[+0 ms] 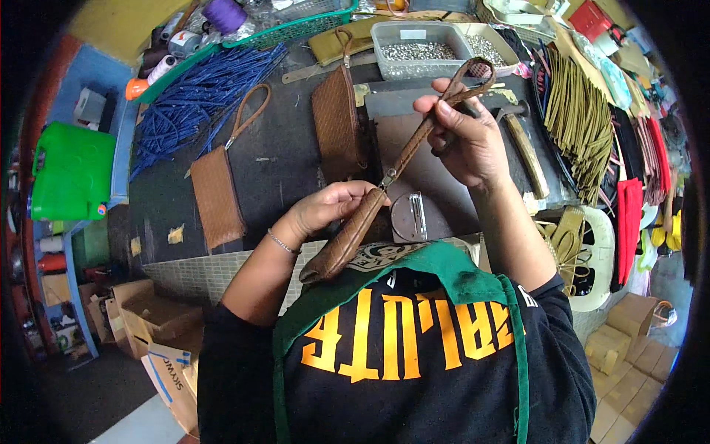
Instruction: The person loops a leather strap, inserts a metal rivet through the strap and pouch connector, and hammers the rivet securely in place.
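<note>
A brown woven-textured wristlet pouch (347, 240) hangs tilted in front of my apron. My left hand (329, 209) grips its upper end beside the zipper, fingers partly behind it. Up and to the right, my right hand (473, 137) pinches the pouch's brown wrist strap (416, 142), whose loop sticks out above the fingers. A metal clasp (388, 177) joins strap and pouch. Something dark, perhaps a tool's handles, also sits in my right palm; its kind is mostly hidden. Two similar brown pouches, one (217, 196) at left and another (336, 122) farther back, lie on the table.
Blue cords (203, 96) pile up at the far left, olive strips (580, 122) at right. A clear tub of metal studs (414, 52) stands at the back. A wooden-handled hammer (526, 155) lies right of my right hand. Cardboard boxes (155, 311) sit lower left.
</note>
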Motion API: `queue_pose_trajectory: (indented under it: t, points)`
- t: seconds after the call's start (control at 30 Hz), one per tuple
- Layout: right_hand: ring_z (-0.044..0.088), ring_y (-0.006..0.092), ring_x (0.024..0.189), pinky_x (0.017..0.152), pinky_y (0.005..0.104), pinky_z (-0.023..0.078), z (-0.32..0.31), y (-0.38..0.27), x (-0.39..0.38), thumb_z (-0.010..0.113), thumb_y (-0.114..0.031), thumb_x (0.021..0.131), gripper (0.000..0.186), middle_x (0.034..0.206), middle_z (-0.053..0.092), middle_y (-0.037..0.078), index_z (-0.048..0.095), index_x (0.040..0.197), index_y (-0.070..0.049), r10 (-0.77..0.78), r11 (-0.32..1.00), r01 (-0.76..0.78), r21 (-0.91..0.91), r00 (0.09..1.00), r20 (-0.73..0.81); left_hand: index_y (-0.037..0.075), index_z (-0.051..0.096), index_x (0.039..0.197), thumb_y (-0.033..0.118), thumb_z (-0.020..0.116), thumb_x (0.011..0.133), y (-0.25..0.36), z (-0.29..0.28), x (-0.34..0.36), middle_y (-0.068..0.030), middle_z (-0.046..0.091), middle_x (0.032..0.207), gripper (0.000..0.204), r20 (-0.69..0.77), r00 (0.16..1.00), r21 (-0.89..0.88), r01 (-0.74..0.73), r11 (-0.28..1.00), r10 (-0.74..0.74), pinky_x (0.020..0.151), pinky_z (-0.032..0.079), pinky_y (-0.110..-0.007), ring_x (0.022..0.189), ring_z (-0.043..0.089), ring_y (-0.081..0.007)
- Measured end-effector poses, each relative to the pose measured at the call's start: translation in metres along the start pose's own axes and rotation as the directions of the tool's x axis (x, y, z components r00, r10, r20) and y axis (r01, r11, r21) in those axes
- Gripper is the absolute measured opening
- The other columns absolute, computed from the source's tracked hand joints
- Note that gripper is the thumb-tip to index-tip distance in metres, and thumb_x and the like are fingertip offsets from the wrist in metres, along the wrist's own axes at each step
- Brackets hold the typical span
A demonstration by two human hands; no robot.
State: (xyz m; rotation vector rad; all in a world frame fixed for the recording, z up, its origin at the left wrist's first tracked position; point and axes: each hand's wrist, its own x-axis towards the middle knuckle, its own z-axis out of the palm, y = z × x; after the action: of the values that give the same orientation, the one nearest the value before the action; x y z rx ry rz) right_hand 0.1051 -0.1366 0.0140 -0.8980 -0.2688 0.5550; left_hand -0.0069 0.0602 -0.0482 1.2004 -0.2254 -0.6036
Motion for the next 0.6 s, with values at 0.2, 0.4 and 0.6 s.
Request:
queue_pose_trajectory:
  t: [0.2,0.4,0.6]
  points:
    - [0.048,0.0087,0.064,0.053,0.0209,0.039,-0.018,0.003,0.003,0.053,-0.009,0.081,0.028,0.094,0.060,0.011,0.046,0.107,-0.006,0.037,0.989,-0.031,0.144,0.999,-0.039,-0.001,0.053,0.072,0.032,0.064,0.074,0.042,-0.016,-0.008,-0.0026,0.046,0.071,0.035,-0.030,0.995,0.698,-0.048,0.714,0.097,0.063,0.037,-0.025,0.068,0.045,-0.0125]
    - [0.047,0.0093,0.061,0.050,0.0201,0.036,-0.029,0.005,0.002,0.057,-0.007,0.075,0.025,0.082,0.059,0.005,0.049,0.099,-0.009,0.115,0.976,-0.083,0.200,0.981,-0.156,0.003,0.054,0.071,0.024,0.063,0.072,0.083,0.030,-0.017,-0.0078,0.047,0.063,0.023,-0.220,0.931,0.975,0.199,0.099,0.290,0.053,0.041,-0.032,0.060,0.053,-0.0213]
    - [0.049,0.0098,0.058,0.049,0.0212,0.036,-0.029,0.022,-0.008,0.059,-0.001,0.071,0.042,0.080,0.060,0.006,0.044,0.109,-0.009,0.077,0.993,-0.047,0.111,0.955,-0.288,0.003,0.050,0.076,0.019,0.057,0.075,0.046,0.062,-0.017,-0.0114,0.053,0.073,0.017,-0.451,0.853,0.797,0.517,-0.312,0.263,0.058,0.048,-0.037,0.065,0.058,-0.0272]
